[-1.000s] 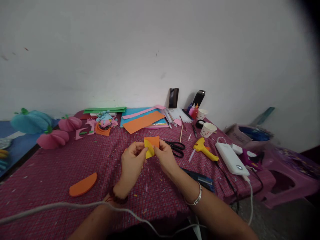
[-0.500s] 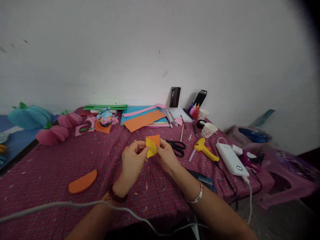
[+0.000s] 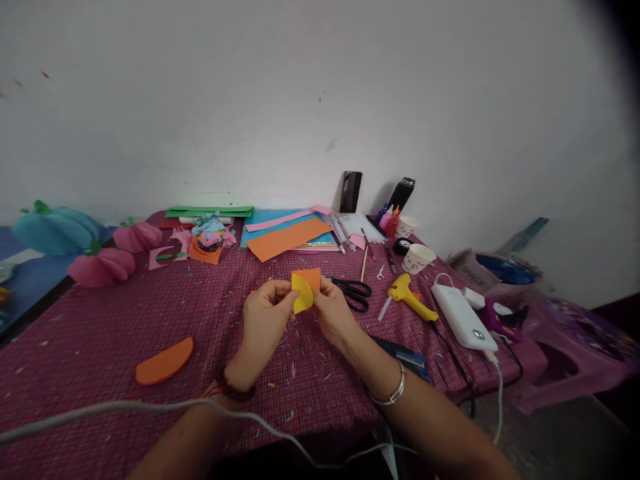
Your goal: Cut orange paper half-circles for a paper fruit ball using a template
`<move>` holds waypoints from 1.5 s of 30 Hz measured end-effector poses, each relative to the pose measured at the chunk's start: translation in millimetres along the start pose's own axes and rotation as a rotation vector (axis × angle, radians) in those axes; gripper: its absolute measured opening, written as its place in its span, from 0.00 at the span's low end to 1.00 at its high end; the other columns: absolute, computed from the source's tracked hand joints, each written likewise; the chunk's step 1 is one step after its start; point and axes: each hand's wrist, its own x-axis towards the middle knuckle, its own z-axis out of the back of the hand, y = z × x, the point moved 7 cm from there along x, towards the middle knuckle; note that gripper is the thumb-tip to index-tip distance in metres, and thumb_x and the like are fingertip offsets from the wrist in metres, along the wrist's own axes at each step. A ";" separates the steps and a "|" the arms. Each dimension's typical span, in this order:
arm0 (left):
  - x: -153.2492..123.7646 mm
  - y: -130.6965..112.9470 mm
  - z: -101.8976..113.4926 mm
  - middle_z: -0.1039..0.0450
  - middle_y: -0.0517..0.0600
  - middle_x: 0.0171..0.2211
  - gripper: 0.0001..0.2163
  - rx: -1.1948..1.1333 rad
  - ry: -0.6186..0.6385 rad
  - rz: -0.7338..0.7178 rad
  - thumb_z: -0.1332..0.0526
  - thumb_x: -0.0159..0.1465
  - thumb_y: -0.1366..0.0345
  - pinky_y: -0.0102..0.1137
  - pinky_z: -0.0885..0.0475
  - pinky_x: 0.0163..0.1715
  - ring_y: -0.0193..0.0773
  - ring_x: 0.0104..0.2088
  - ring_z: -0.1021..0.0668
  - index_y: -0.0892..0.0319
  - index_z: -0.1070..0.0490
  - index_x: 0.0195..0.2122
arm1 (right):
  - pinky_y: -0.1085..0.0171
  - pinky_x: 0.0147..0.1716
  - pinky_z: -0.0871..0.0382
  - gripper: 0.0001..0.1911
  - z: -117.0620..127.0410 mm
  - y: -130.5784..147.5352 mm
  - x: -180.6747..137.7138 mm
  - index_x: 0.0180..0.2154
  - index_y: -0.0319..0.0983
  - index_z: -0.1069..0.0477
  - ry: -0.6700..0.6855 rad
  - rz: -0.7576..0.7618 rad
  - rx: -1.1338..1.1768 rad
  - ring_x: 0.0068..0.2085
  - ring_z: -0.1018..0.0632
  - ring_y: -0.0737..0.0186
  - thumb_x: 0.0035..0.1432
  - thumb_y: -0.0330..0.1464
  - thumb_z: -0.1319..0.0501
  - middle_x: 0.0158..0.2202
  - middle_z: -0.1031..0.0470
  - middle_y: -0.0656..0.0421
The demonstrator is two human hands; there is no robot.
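My left hand point(image 3: 267, 315) pinches a yellow half-round piece of paper point(image 3: 302, 295) between thumb and fingers. Behind it is an orange piece of paper point(image 3: 313, 277), which my right hand point(image 3: 333, 308) grips at its right edge. The two papers overlap just above the tablecloth; whether they are joined I cannot tell. Black-handled scissors point(image 3: 357, 293) lie right beside my right hand, their blades partly hidden behind it. On the cloth at the lower left rests an orange half-circle of folded paper point(image 3: 165, 362).
A yellow glue gun point(image 3: 410, 298), white power bank point(image 3: 464, 317) and paper cup point(image 3: 419, 258) stand to the right. Paper sheets point(image 3: 290, 239) lie along the wall. Pink and blue paper pumpkins point(image 3: 56, 230) sit at left. A white cable point(image 3: 165, 404) crosses in front of my forearms.
The view has shifted very slightly. Both hands keep the yellow and orange papers in nearly the same place; nothing has been let go.
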 end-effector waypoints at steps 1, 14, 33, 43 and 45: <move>0.4 0.2 0.0 0.29 0.43 0.19 0.04 0.006 0.009 0.004 0.36 0.52 0.67 0.25 0.35 0.16 0.30 0.16 0.30 0.60 0.27 0.28 | 0.66 0.30 0.34 0.12 -0.1 0.4 -0.1 0.29 0.39 0.26 0.001 0.001 -0.007 0.27 0.28 0.66 0.42 0.37 0.30 0.28 0.23 0.61; 5.1 7.5 4.9 0.32 0.43 0.16 0.05 -0.036 0.019 0.071 0.34 0.47 0.67 0.24 0.40 0.18 0.28 0.17 0.34 0.60 0.29 0.19 | 0.66 0.30 0.34 0.11 0.8 0.5 0.7 0.29 0.39 0.28 0.014 -0.016 -0.121 0.27 0.28 0.66 0.43 0.37 0.31 0.27 0.25 0.63; 1.7 39.0 -3.3 0.35 0.44 0.17 0.07 -0.398 0.150 0.453 0.32 0.43 0.70 0.23 0.45 0.16 0.26 0.18 0.34 0.62 0.31 0.17 | 0.68 0.28 0.37 0.14 2.4 3.6 0.6 0.28 0.39 0.29 0.067 -0.025 -0.174 0.28 0.31 0.67 0.52 0.44 0.37 0.27 0.29 0.62; 0.9 25.8 -6.3 0.34 0.44 0.15 0.10 -0.338 0.267 0.374 0.30 0.45 0.67 0.22 0.45 0.15 0.24 0.15 0.35 0.62 0.31 0.16 | 0.70 0.22 0.44 0.17 2.5 4.6 -0.4 0.22 0.38 0.34 0.087 -0.049 -0.135 0.21 0.37 0.73 0.44 0.40 0.29 0.20 0.35 0.66; 0.9 21.3 -6.4 0.33 0.44 0.16 0.11 -0.309 0.302 0.346 0.30 0.46 0.66 0.22 0.44 0.15 0.24 0.15 0.35 0.62 0.31 0.17 | 0.70 0.22 0.44 0.18 2.1 1.4 -0.7 0.22 0.38 0.35 0.105 -0.102 -0.081 0.21 0.36 0.73 0.43 0.40 0.29 0.20 0.34 0.66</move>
